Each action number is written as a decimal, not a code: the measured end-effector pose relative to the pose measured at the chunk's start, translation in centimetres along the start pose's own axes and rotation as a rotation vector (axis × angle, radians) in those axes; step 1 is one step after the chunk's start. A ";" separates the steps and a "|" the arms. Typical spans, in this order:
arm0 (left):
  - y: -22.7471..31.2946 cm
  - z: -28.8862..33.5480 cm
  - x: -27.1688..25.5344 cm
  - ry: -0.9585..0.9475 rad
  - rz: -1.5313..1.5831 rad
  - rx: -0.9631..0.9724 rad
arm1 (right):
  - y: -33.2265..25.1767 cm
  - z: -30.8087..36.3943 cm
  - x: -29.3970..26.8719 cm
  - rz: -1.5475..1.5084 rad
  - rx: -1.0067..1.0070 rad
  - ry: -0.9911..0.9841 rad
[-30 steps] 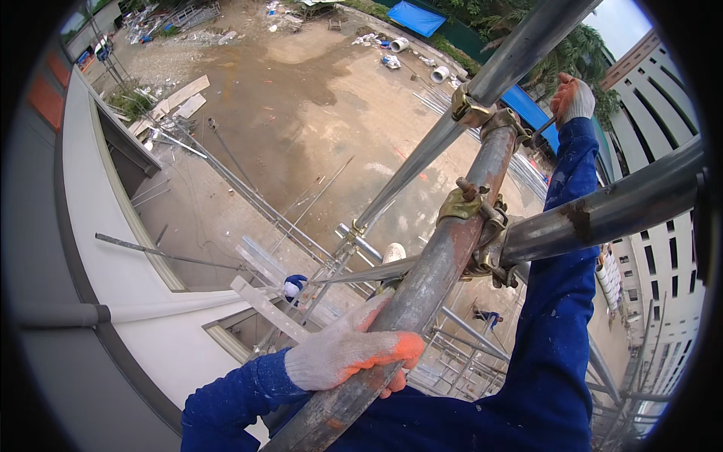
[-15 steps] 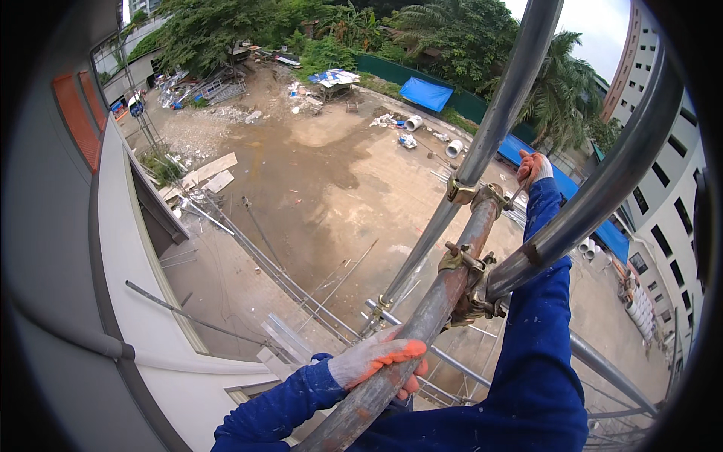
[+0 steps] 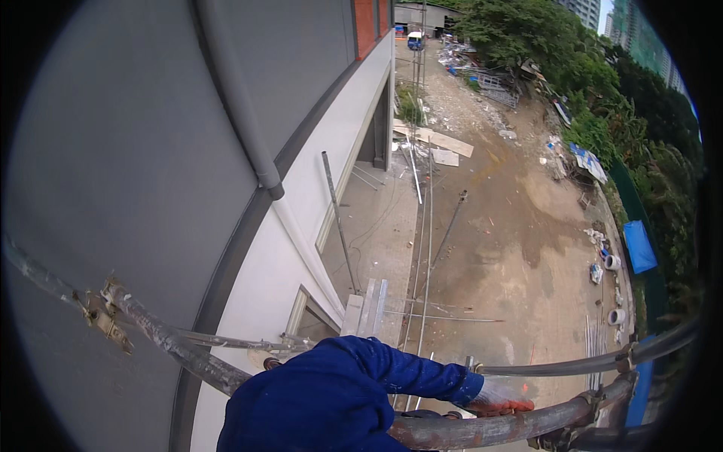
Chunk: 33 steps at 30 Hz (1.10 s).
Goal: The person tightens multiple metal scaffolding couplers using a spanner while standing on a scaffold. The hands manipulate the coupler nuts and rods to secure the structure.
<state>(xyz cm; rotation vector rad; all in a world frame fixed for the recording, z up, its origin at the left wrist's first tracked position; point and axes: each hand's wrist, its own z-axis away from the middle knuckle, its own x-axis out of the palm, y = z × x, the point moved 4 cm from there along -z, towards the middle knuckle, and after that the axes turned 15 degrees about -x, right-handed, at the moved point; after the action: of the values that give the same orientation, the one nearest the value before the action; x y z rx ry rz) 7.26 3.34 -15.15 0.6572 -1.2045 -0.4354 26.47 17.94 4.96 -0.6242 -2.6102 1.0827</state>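
Grey wall [image 3: 135, 151] fills the left of my feed; next I see a blue sleeve [image 3: 429, 377], then the gloved left hand [image 3: 498, 399] against a rusty pipe [image 3: 512, 429], its grip unclear to me. I cannot see the right hand.

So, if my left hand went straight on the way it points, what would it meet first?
Your left hand would probably first meet the scuffed metal pipe close beside it, though depth is unclear.

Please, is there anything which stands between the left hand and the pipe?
Nothing visible except its glove: the left hand appears to rest against the pipe. Whether the fingers close around it cannot be told.
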 end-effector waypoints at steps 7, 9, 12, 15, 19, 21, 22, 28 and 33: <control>4.1 2.0 -0.6 0.403 -1.157 -0.076 | -15.1 13.0 17.6 -0.254 -0.704 -0.415; 10.1 6.8 2.0 0.957 -0.988 0.346 | -18.5 14.3 18.8 -0.290 -0.810 -0.415; 15.2 11.7 7.9 0.830 -0.788 0.805 | -21.4 15.4 20.2 -0.312 -0.902 -0.379; 16.9 13.5 12.5 0.597 -0.625 0.933 | -22.5 15.9 20.2 -0.298 -0.968 -0.312; 17.3 12.7 17.0 0.118 -0.172 0.935 | -22.7 14.8 16.0 -0.259 -1.013 -0.211; 16.6 11.8 18.6 -0.426 0.358 0.795 | -22.5 14.0 13.1 -0.235 -1.030 -0.202; 16.2 11.4 19.1 -0.790 0.778 0.614 | -22.3 13.6 11.5 -0.221 -1.038 -0.225; 18.2 12.5 13.0 0.016 0.282 1.018 | -20.3 13.6 2.3 0.106 -0.615 -0.758; 18.3 9.1 7.4 0.798 -0.600 0.158 | -22.5 6.8 -12.1 0.225 -0.793 0.339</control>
<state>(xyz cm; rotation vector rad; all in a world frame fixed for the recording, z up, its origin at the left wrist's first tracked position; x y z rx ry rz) 0.37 10.07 4.33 1.1948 -0.2667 -0.5033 27.95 -6.16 15.62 -1.1555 -2.6255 -0.0870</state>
